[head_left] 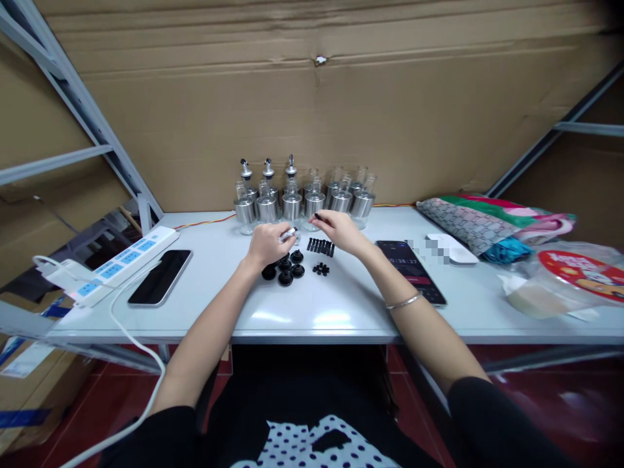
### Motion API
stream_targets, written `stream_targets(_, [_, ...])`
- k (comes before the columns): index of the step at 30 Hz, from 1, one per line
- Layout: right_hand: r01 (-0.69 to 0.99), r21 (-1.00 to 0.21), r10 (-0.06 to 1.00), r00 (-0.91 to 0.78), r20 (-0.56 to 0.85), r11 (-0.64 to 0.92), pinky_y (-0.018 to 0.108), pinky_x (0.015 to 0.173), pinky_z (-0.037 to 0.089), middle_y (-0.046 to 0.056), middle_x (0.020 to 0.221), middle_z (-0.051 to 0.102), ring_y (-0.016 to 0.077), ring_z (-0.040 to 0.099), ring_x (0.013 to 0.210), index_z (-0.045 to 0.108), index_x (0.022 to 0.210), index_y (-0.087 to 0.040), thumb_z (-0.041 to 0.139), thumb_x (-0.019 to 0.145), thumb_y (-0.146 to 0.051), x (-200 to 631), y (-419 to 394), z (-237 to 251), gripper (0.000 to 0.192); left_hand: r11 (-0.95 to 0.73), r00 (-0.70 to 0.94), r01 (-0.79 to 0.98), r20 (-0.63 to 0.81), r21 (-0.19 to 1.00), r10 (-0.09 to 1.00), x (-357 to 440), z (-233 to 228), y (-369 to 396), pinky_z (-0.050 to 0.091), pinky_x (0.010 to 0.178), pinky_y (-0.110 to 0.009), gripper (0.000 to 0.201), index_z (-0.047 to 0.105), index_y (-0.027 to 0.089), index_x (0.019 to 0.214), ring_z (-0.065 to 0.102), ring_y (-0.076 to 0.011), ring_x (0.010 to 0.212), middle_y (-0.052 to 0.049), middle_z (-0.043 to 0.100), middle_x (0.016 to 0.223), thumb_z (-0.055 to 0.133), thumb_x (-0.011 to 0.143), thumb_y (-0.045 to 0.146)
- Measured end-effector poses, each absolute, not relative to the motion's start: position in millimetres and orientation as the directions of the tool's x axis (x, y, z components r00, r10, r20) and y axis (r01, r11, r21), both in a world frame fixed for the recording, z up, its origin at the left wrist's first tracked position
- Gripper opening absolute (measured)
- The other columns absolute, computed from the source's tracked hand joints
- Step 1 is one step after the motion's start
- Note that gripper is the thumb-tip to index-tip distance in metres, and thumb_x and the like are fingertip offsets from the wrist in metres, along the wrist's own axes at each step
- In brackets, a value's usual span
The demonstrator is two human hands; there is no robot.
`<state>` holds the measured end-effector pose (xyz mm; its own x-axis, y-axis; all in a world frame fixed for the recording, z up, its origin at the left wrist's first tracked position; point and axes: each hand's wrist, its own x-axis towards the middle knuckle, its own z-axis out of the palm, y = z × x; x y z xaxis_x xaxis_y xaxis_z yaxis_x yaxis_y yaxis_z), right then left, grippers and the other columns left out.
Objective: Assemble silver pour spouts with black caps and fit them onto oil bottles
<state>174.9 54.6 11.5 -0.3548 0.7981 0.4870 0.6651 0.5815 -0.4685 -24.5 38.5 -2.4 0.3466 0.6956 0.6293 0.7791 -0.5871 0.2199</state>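
Observation:
Pinched in my left hand [267,244] is a small silver-coloured metal piece [289,233] with a dark tip, perhaps a pourer spout. My right hand [340,230] holds a small black piece [318,217] between thumb and fingers, apart from the metal one. Under my left hand lie several round black stoppers [285,277], partly covered by it. A row of short black tubes [320,246] rests below my right hand, with a cluster of tiny black caps [320,268] nearer me. Behind both hands stand several glass bottles [291,207] with metal sleeves; three carry pourer tops [268,168].
On the left are a white power strip [124,263], a dark phone [160,278] and a white cable [117,312]. To the right lie a phone with a timer [412,273], a white object [453,249], a colourful bag [487,224] and plastic packaging [560,279]. Cardboard [316,117] backs the table.

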Motion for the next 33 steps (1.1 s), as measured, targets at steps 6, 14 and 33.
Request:
stream_targets(6, [0.714, -0.548, 0.897, -0.397, 0.194, 0.435, 0.024, 0.05, 0.037, -0.006, 0.047, 0.056, 0.0119, 0.052, 0.047, 0.051, 0.061, -0.021, 0.067, 0.068, -0.021, 200.1, 64.0, 4.6, 0.017, -0.582, 0.335, 0.777, 0.628, 0.238, 0.703, -25.7, -4.7, 41.2, 0.03, 0.055, -0.025, 0.022, 0.044, 0.019, 0.055, 0.049, -0.0136, 0.052, 0.0, 0.05, 0.051, 0.05, 0.075, 0.028])
stream_targets(14, [0.849, -0.335, 0.905, -0.425, 0.025, 0.408, 0.024, 0.05, 0.041, -0.004, 0.047, 0.059, 0.0113, 0.053, 0.045, 0.066, 0.065, -0.021, 0.065, 0.066, -0.012, 204.9, 61.9, 8.0, 0.009, -0.595, 0.345, 0.765, 0.624, 0.246, 0.701, -25.5, -5.3, 41.2, 0.028, 0.055, -0.025, 0.023, 0.042, 0.019, 0.055, 0.047, -0.0131, 0.051, 0.001, 0.048, 0.05, 0.05, 0.075, 0.028])
stream_targets(33, [0.965, -0.085, 0.968, -0.249, 0.017, 0.249, 0.026, 0.067, 0.043, 0.009, 0.093, 0.072, 0.0214, 0.064, 0.084, 0.073, 0.089, -0.019, 0.061, 0.078, -0.027, 200.1, 56.2, 13.9, 0.018, -0.6, 0.359, 0.766, 0.62, 0.232, 0.698, -25.3, -5.6, 40.7, 0.029, 0.054, -0.025, 0.022, 0.045, 0.019, 0.056, 0.047, -0.013, 0.05, 0.001, 0.049, 0.05, 0.05, 0.075, 0.027])
